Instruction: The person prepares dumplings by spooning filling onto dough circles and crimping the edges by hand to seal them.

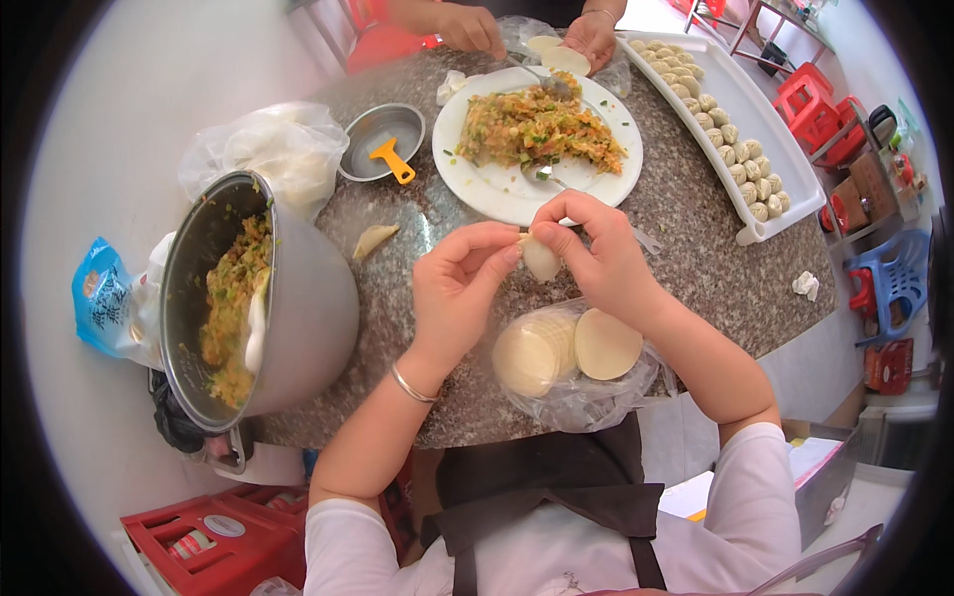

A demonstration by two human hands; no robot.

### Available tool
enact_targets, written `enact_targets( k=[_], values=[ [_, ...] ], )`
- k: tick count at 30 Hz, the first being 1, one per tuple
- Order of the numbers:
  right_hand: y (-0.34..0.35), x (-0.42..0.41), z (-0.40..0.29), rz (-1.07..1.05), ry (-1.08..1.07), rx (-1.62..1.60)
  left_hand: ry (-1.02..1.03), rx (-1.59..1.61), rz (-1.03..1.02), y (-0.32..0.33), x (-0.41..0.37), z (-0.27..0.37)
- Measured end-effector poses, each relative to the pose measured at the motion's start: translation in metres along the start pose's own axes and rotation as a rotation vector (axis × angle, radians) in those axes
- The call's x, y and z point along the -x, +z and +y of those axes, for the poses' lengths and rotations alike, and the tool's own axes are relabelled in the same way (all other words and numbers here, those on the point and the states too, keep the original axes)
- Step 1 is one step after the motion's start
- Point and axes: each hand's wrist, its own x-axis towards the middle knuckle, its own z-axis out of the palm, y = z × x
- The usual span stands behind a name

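Observation:
My left hand [462,279] and my right hand [592,249] pinch the upper edge of one small dumpling [540,258] between them, above the granite table. Beyond them lies a white plate [477,194] of chopped orange and green filling [540,127] with spoons in it. Round dough wrappers [533,354] sit in a clear plastic bag just below my hands. A single folded piece of dough [375,241] lies on the table left of my left hand. Rows of pleated dumplings [738,160] fill one side of a white tray [775,119] at the upper right.
A large metal pot [313,313] of filling stands at the left, beside a plastic bag [276,149]. A metal bowl [381,123] holds an orange scraper [393,160]. Across the table, another person's hands [471,31] hold a spoon and wrappers [564,59]. Crumpled tissue [806,285] lies near the right edge.

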Motion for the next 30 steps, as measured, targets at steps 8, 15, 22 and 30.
enact_targets(
  k=[8,15,22,30],
  values=[
    [-0.003,-0.001,0.001,-0.099,-0.045,0.020,0.131,-0.135,-0.002,0.002,0.002,0.002],
    [0.004,0.002,-0.008,-0.082,-0.062,0.068,0.063,-0.079,0.081,0.003,0.004,0.003],
    [0.009,0.005,-0.003,-0.031,0.103,-0.165,-0.360,0.580,0.045,0.006,0.005,-0.001],
    [0.008,0.003,-0.003,-0.029,0.061,-0.075,-0.338,0.520,-0.003,0.005,0.006,-0.002]
  ],
)
